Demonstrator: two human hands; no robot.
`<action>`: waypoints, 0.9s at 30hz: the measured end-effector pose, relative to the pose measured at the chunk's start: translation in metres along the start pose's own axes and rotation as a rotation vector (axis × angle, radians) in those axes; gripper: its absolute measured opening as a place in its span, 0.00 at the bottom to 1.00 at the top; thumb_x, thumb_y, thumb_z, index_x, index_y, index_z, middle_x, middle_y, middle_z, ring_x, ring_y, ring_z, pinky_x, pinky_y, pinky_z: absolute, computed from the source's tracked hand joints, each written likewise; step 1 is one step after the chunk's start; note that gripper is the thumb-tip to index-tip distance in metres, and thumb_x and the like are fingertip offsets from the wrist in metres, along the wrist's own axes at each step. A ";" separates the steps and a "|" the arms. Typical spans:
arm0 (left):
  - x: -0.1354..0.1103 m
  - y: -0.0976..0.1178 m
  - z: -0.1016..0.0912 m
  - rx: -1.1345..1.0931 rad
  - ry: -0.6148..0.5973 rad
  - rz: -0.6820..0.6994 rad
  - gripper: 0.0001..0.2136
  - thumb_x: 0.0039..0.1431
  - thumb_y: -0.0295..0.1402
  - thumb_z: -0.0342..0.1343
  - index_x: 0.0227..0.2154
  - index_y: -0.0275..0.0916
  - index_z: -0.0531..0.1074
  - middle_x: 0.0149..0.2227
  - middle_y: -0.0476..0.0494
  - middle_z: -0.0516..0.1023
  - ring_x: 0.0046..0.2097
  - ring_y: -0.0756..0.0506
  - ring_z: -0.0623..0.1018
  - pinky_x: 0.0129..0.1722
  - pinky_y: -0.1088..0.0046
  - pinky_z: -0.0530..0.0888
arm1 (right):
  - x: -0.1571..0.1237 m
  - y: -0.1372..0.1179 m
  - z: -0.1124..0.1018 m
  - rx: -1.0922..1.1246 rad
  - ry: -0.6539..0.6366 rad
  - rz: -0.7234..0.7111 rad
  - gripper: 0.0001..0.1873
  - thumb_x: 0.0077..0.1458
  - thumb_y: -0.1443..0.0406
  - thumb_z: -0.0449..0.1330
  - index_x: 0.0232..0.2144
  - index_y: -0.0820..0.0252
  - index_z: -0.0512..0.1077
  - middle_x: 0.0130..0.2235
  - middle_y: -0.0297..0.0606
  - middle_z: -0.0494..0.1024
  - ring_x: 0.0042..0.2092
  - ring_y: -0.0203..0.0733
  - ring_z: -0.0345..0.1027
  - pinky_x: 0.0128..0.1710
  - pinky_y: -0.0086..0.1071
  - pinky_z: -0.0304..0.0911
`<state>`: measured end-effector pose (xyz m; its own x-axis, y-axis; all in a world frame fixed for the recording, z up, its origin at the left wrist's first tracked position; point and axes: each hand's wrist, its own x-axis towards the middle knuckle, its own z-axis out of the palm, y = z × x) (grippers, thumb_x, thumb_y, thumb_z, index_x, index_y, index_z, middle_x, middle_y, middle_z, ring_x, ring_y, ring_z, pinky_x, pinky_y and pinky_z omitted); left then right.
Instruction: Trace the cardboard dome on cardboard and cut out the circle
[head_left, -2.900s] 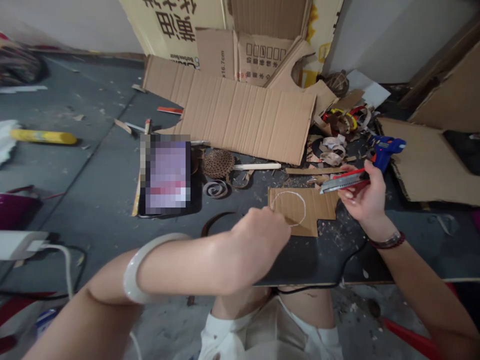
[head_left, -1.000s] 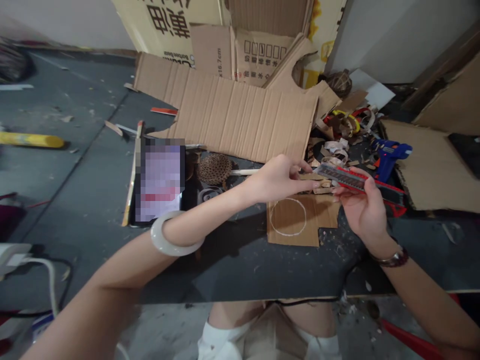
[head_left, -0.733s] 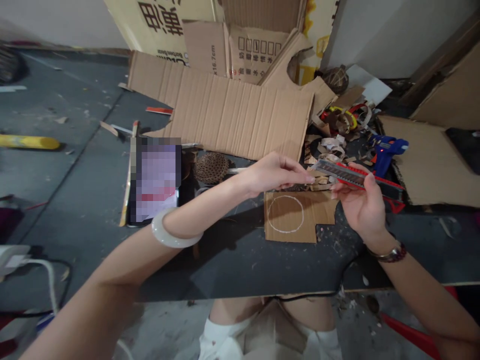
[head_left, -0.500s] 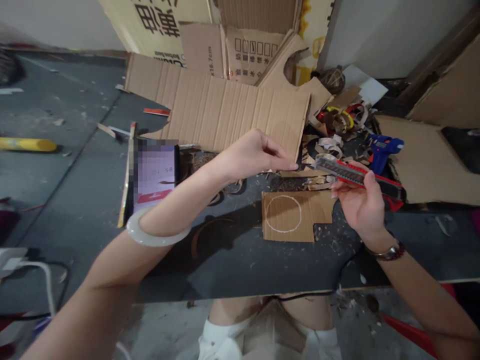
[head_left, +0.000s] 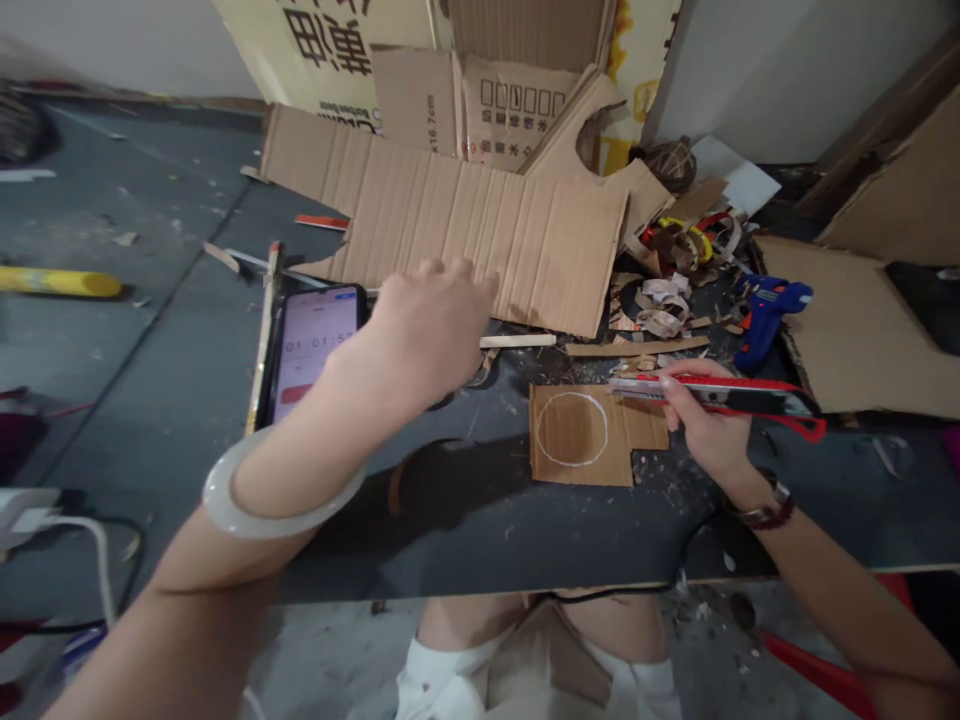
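My right hand (head_left: 709, 425) grips a red utility knife (head_left: 750, 393), its blade pointing left over a piece of cardboard (head_left: 649, 420) marked with a white circle. Over the clutter to the left, my left hand (head_left: 427, 335) is back-up with its fingers bent down and hidden. A pale stick (head_left: 517, 341) shows just right of that hand; whether the hand holds it cannot be seen. Left of the wrist lies a phone (head_left: 319, 325) with a timer display, partly covered by the forearm.
A large corrugated cardboard sheet (head_left: 465, 220) lies behind my hands. Paper scraps (head_left: 664, 305) and a blue glue gun (head_left: 772, 310) are at right. A yellow-handled tool (head_left: 60, 282) lies far left. A black cable (head_left: 690, 545) runs along the table's front edge.
My left hand has moved left, away from the knife's tip, and turned back-up. The right hand has lowered the knife, bringing its blade over the marked cardboard. The pale stick now shows.
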<state>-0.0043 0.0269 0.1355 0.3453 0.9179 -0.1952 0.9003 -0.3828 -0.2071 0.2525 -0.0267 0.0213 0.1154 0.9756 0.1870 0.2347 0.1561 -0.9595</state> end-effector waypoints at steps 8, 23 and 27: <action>-0.043 0.056 0.011 0.034 -0.296 0.460 0.18 0.54 0.20 0.53 0.48 0.30 0.74 0.47 0.31 0.78 0.44 0.37 0.79 0.34 0.68 0.76 | 0.000 -0.002 0.001 0.058 -0.325 0.176 0.14 0.60 0.54 0.57 0.44 0.50 0.76 0.33 0.34 0.81 0.33 0.37 0.76 0.34 0.32 0.73; -0.052 0.083 0.035 0.195 -0.174 0.493 0.19 0.56 0.19 0.50 0.50 0.23 0.73 0.47 0.20 0.77 0.38 0.38 0.81 0.29 0.69 0.78 | 0.000 -0.001 0.002 -0.033 -0.270 0.268 0.15 0.53 0.53 0.64 0.39 0.54 0.78 0.23 0.31 0.76 0.24 0.30 0.68 0.26 0.24 0.68; -0.048 0.087 0.039 0.184 -0.181 0.461 0.17 0.56 0.19 0.51 0.48 0.21 0.75 0.45 0.20 0.79 0.40 0.37 0.81 0.30 0.67 0.78 | 0.000 0.000 0.001 -0.043 -0.274 0.261 0.15 0.53 0.54 0.64 0.39 0.54 0.78 0.23 0.31 0.76 0.24 0.31 0.68 0.26 0.25 0.68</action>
<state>0.0477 -0.0542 0.0895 0.6282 0.6238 -0.4651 0.5990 -0.7692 -0.2225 0.2512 -0.0267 0.0212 -0.0840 0.9878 -0.1315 0.2724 -0.1042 -0.9565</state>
